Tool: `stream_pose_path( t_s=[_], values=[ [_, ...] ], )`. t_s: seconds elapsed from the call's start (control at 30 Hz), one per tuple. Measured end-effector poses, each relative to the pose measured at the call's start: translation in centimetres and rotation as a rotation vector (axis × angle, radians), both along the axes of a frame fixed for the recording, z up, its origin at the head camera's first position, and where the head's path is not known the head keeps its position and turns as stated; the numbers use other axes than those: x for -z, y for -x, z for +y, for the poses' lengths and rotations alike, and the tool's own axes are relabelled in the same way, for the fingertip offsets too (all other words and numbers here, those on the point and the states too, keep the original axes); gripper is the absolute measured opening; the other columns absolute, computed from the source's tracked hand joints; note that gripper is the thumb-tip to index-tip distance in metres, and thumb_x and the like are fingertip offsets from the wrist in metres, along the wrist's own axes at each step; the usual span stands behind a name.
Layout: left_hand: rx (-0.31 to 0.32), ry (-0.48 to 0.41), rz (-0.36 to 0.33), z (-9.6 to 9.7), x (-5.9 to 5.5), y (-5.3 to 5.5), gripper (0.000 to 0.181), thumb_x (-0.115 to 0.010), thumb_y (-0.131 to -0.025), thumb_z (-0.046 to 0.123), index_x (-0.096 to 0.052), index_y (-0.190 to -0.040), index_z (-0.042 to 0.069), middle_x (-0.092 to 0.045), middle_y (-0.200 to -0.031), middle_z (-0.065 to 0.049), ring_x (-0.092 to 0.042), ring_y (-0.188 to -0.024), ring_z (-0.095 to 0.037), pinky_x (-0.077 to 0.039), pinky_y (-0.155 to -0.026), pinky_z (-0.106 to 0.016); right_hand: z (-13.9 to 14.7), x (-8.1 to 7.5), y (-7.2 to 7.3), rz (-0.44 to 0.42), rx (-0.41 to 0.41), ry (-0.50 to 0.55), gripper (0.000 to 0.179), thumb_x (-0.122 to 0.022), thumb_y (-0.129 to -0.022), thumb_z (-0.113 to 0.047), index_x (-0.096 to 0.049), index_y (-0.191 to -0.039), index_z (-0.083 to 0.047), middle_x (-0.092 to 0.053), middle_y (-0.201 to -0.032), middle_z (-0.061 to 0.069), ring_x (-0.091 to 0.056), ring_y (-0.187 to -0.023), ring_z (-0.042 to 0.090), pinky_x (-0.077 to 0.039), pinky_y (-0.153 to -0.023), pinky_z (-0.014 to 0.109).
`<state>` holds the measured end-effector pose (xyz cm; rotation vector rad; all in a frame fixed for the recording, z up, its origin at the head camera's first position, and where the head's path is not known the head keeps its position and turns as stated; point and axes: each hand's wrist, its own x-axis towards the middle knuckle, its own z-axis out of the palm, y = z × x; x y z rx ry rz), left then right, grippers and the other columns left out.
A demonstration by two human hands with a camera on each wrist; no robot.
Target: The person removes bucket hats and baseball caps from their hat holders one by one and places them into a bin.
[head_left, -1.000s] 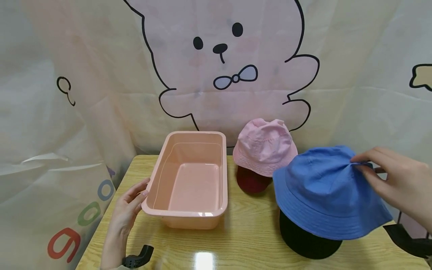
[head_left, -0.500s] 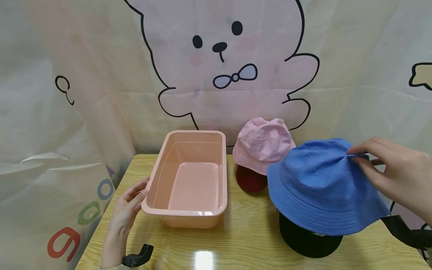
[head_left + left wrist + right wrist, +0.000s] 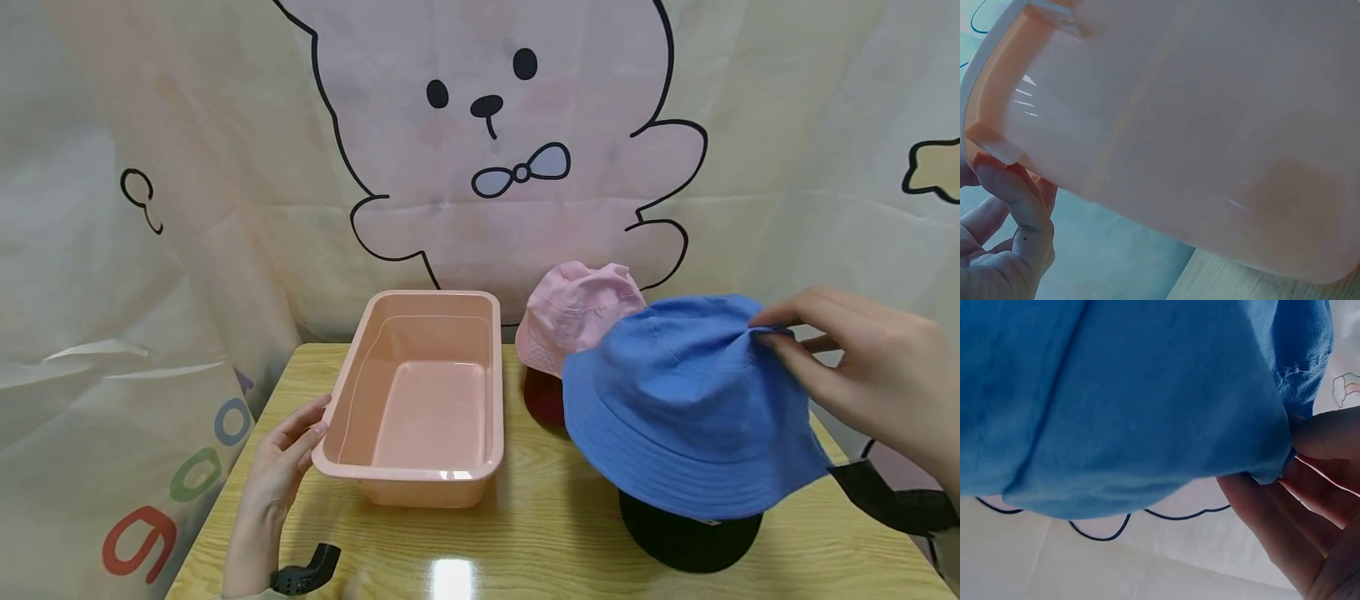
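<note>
A blue bucket hat (image 3: 675,408) hangs over the right part of the table, its crown pinched between the thumb and fingers of my right hand (image 3: 870,367). In the right wrist view the blue fabric (image 3: 1147,412) bunches at the fingertips. Partly under the hat, a black cap (image 3: 690,542) shows its brim. My left hand (image 3: 277,467) grips the left rim of a peach plastic basin (image 3: 408,475). Seen from the left wrist, curled fingers (image 3: 1019,200) lie at the basin's rim. The basin's inside holds nothing.
Behind the blue hat sits a pink bucket hat (image 3: 573,312), with a dark red brim (image 3: 543,398) showing below it. All stand on a wooden table (image 3: 375,550). A printed cloth (image 3: 225,292) hangs behind and at the left.
My right hand has lifted the blue bucket hat slightly and carried it left, so it covers more of the pink hat and dark red brim. The left hand and basin stay in place.
</note>
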<state>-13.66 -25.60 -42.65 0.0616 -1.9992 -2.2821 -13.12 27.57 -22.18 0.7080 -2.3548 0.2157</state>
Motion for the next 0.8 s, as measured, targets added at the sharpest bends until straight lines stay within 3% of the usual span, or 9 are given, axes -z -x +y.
stream_pose_path(
  t_s=[0.03, 0.07, 0.17, 0.27, 0.8],
  values=[
    [0.0, -0.001, 0.003, 0.0, 0.0, 0.0, 0.036, -0.054, -0.096, 0.003, -0.06, -0.13, 0.009, -0.065, -0.106, 0.01, -0.064, -0.091, -0.004, -0.056, -0.073, -0.018, -0.1, -0.1, 0.0, 0.0, -0.01, -0.001, 0.012, -0.068, -0.081, 0.0, -0.069, -0.092, -0.006, -0.067, -0.085, 0.005, -0.044, -0.085, -0.023, -0.039, -0.066, -0.004],
    [0.001, -0.003, 0.005, 0.0, 0.0, 0.0, 0.036, -0.054, -0.096, 0.003, -0.06, -0.13, 0.009, -0.066, -0.106, 0.01, -0.064, -0.092, -0.004, -0.056, -0.073, -0.018, -0.4, -0.3, 0.0, -0.003, -0.016, 0.0, 0.025, -0.07, -0.072, 0.009, -0.069, -0.092, -0.006, -0.068, -0.085, 0.005, -0.044, -0.085, -0.022, -0.04, -0.067, -0.004],
    [0.004, -0.01, 0.012, 0.0, 0.1, 0.0, 0.036, -0.054, -0.096, 0.002, -0.06, -0.13, 0.009, -0.066, -0.106, 0.009, -0.064, -0.092, -0.004, -0.056, -0.073, -0.018, -1.0, -0.7, 0.1, 0.001, -0.056, 0.018, 0.026, -0.07, -0.07, 0.008, -0.069, -0.092, -0.007, -0.068, -0.086, 0.002, -0.034, -0.089, -0.032, -0.042, -0.069, -0.003],
    [0.003, -0.015, 0.013, 0.0, 0.1, 0.0, 0.036, -0.054, -0.096, 0.002, -0.06, -0.13, 0.01, -0.066, -0.105, 0.009, -0.064, -0.092, -0.004, -0.056, -0.072, -0.018, -1.7, -1.1, 0.3, 0.003, -0.089, 0.035, 0.029, -0.071, -0.067, 0.01, -0.069, -0.092, -0.007, -0.068, -0.086, 0.002, -0.036, -0.089, -0.033, -0.043, -0.07, -0.002],
    [-0.006, -0.001, -0.001, 0.1, 0.1, 0.0, 0.037, -0.055, -0.095, 0.003, -0.059, -0.132, 0.009, -0.066, -0.107, 0.011, -0.064, -0.093, -0.004, -0.056, -0.074, -0.018, -4.3, -1.4, 1.9, 0.019, -0.247, 0.126, 0.037, -0.076, -0.061, 0.015, -0.071, -0.091, -0.007, -0.07, -0.085, 0.002, -0.049, -0.089, -0.023, -0.046, -0.07, 0.001]
  ],
)
